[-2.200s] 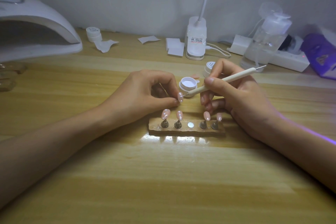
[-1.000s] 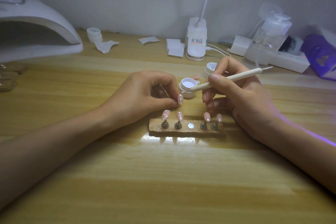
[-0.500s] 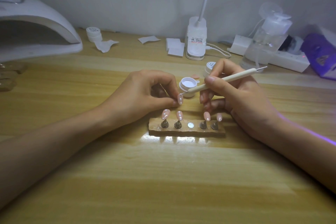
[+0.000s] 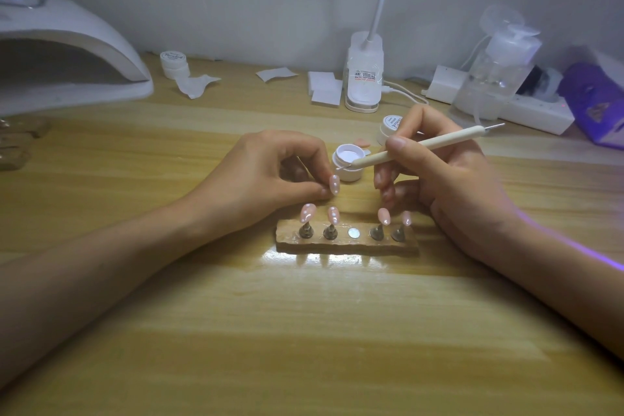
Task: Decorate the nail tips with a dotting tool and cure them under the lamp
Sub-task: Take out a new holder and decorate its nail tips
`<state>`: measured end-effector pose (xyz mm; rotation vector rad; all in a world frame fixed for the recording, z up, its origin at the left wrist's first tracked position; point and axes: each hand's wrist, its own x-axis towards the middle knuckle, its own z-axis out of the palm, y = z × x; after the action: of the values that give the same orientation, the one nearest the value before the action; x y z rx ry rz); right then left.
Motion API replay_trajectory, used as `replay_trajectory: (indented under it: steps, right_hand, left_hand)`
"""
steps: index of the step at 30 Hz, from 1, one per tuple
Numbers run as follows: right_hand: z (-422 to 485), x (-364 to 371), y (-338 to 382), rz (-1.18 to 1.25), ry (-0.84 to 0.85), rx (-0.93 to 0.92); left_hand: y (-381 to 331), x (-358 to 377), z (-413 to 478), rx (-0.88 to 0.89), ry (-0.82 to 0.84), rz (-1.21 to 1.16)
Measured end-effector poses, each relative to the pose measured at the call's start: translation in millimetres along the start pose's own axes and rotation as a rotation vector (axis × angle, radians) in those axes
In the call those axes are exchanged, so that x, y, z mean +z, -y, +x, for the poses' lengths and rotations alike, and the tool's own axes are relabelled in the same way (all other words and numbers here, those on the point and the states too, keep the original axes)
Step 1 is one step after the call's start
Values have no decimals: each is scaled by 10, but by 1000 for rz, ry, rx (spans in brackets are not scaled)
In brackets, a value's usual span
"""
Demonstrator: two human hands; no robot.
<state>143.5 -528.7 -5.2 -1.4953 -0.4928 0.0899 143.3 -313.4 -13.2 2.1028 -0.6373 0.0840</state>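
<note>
One nail tip (image 4: 334, 185) pinched, left fingers (image 4: 315, 159) | dotting tool (image 4: 439, 142) gripped, right fingers (image 4: 396, 144) | working end points left, slightly down

A wooden table (image 4: 304, 331) is carrying a wooden nail stand (image 4: 347, 244) at its middle. Just behind the stand, an open white pot (image 4: 349, 164) is sitting. Well behind and left of the stand, a curing lamp (image 4: 84, 40) is standing; well behind and right, a power strip (image 4: 540, 115) is lying.

A single head-worn view looks forward and down, close over the desk (image 4: 304, 331), wall at the far edge.
</note>
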Motion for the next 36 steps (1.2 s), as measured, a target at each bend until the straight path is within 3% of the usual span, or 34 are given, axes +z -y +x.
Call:
replay_trajectory:
  steps: [12, 36]
  right_hand:
    - [-3, -5, 18, 19, -7, -64]
    - [-4, -7, 4, 16, 4, 64]
  left_hand:
    - [0, -1, 5, -1, -3, -5]
    - [-9, 7, -7, -24, -16, -41]
